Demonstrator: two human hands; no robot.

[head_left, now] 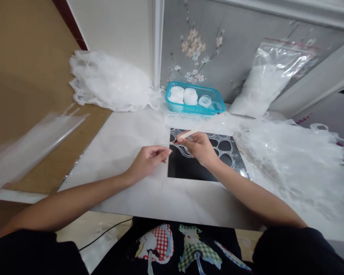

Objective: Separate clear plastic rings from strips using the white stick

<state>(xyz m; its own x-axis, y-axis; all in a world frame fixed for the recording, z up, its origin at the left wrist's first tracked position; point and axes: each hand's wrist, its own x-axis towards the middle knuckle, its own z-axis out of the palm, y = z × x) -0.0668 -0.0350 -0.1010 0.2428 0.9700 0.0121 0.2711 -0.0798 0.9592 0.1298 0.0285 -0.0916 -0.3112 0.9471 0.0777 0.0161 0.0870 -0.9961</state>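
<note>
My right hand (199, 147) is closed around a slim cream-handled tool (189, 133) with a dark pointed tip. Its tip points down and left, over a clear sheet with ring-shaped cut-outs (225, 145) that lies on a black mat (186, 168). Just left of the mat's edge is my left hand (153, 158), its thumb and forefinger pinched together. What that pinch holds, if anything, is too small to make out. Part of the sheet is hidden behind my right hand.
A blue basket (195, 109) holding white ring stacks (190, 96) stands behind the mat. Clear ringed sheets form a pile (111, 82) at back left and another (298, 160) at right. A filled zip bag (263, 84) leans against the wall. The table (126, 204) ends before my lap.
</note>
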